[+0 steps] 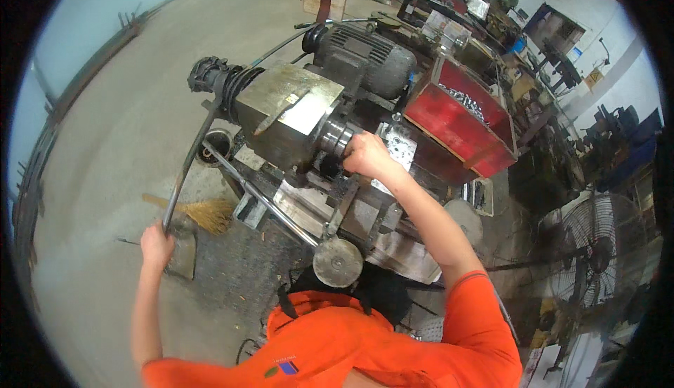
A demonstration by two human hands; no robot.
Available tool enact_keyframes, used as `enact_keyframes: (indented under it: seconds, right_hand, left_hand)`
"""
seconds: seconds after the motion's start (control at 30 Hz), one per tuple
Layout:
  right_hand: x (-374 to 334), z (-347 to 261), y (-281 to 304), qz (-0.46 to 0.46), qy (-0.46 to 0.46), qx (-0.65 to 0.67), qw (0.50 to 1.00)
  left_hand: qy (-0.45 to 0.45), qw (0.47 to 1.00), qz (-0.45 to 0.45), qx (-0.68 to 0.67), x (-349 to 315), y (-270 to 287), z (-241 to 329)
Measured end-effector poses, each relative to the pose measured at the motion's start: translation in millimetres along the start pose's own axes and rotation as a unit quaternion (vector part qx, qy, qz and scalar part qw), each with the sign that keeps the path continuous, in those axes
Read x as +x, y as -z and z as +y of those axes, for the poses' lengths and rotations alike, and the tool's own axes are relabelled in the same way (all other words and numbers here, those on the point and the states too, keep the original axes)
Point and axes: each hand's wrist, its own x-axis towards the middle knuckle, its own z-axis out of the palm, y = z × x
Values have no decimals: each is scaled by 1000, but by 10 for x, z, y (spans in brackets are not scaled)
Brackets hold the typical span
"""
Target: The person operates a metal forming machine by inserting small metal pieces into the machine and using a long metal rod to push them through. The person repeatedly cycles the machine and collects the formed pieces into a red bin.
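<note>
My left hand (157, 245) is wrapped round the lower end of a long metal lever (188, 160), which rises to the back end of a lathe-like machine's headstock (281, 118). At the front of that headstock, my right hand (366, 155) is closed against the round metal spindle nose (335, 137). Whatever its fingers hold is hidden behind the hand. A flat metal file-like bar (281, 113) lies on top of the headstock. Below, a steel rod (263, 200) slants down to a round metal disc (338, 262) close to my body.
A red box (460, 125) of small metal parts stands right of the electric motor (372, 58). A straw broom (203, 214) lies on the floor at left, near a round bucket (216, 148). At right stands a large fan (593, 248); more machinery crowds the back right.
</note>
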Motion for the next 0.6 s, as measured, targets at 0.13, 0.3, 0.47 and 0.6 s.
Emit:
enact_keyframes:
  seconds: [0.13, 0.3, 0.47, 0.6]
  right_hand:
    - [-8, 19, -48, 4, -2, 14, 1000]
    - [-15, 87, -84, 94, 34, 25, 995]
    - [-218, 131, -80, 88, 66, 25, 994]
    - [-993, 165, 118, 275, 120, 86, 950]
  left_hand:
    - [-54, 989, 50, 128, 779, -98, -1159]
    - [-125, 969, 141, 158, 1229, -102, -1293]
    - [12, 993, 108, 41, 1323, -69, -888]
    - [-142, 865, 384, -291, 1070, -711, 42]
